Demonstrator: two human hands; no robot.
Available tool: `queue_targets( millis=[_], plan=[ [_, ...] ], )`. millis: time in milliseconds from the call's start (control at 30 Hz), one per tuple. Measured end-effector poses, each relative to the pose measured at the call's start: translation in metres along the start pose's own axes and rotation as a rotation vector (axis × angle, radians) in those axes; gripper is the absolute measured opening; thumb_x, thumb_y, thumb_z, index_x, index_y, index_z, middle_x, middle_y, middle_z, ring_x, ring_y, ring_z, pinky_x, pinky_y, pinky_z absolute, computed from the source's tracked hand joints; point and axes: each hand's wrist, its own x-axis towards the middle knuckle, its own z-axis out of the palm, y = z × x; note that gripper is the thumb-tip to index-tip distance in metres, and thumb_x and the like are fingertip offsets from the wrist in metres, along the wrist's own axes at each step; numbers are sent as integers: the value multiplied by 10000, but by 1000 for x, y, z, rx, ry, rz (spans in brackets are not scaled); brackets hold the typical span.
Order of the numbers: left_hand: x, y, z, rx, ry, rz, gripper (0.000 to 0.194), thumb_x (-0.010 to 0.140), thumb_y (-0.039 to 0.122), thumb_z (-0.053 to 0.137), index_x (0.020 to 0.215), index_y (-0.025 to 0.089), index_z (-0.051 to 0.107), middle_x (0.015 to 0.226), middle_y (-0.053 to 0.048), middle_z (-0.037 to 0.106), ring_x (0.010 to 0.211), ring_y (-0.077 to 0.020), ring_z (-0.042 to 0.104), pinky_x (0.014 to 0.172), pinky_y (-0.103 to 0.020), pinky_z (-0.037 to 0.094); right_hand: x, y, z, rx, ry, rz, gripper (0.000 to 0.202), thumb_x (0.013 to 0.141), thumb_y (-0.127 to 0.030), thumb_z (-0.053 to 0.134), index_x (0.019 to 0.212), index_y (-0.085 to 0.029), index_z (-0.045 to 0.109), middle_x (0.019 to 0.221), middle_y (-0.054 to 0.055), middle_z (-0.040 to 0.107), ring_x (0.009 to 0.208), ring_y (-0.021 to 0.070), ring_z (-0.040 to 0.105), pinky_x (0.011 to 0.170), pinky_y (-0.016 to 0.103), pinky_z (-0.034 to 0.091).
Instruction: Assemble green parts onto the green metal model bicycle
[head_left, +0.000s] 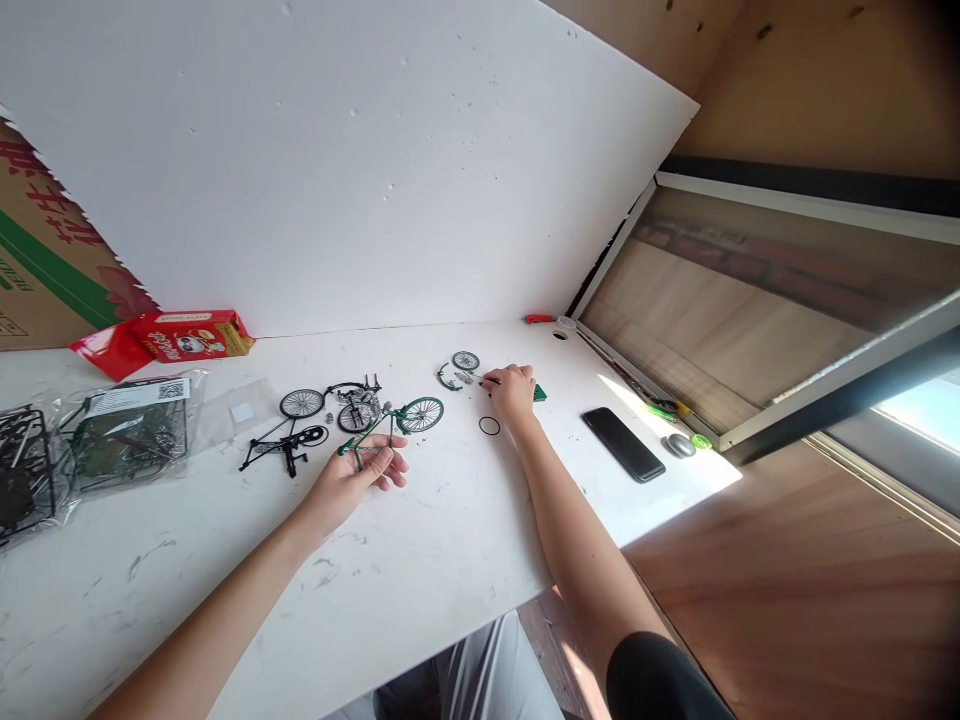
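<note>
My left hand (367,470) is closed around a green model bicycle frame (391,428), which carries one spoked wheel (421,415). Farther right, my right hand (513,388) reaches down to the tabletop, its fingers together over small parts; what they grip is hidden. Beside those fingers lie a loose spoked wheel (466,361), a curved green mudguard piece (448,378) and a small grey part (463,378). A green piece (539,393) shows behind the right hand, and a thin black ring (489,426) lies just below it.
Black bicycle parts (292,440) lie left of my left hand. Bagged part frames (131,430) and a red packet (195,335) sit farther left. A phone (623,444) and a grey mouse-shaped object (679,445) lie right, near the window frame. A white board (360,180) stands behind.
</note>
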Motion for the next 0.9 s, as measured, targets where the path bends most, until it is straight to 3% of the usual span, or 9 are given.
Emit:
queue_targets(
  millis=[533, 900],
  plan=[
    [1, -2, -3, 17, -18, -13, 529, 929, 630, 722, 1229, 194, 705, 978, -83, 746, 839, -221, 714, 773, -347, 504, -2, -4, 1, -38, -33, 2, 285, 1054, -197, 541, 1082, -252, 819, 1206, 122, 707, 1187, 311, 481, 941, 405, 384],
    [-2, 0, -1, -18, -37, -20, 507, 932, 613, 730, 1214, 192, 714, 969, -86, 754, 845, -225, 735, 773, -345, 509, -3, -5, -1, 24, 33, 23, 301, 1025, -135, 504, 1019, -232, 789, 1247, 140, 659, 1210, 326, 481, 927, 408, 396]
  ],
)
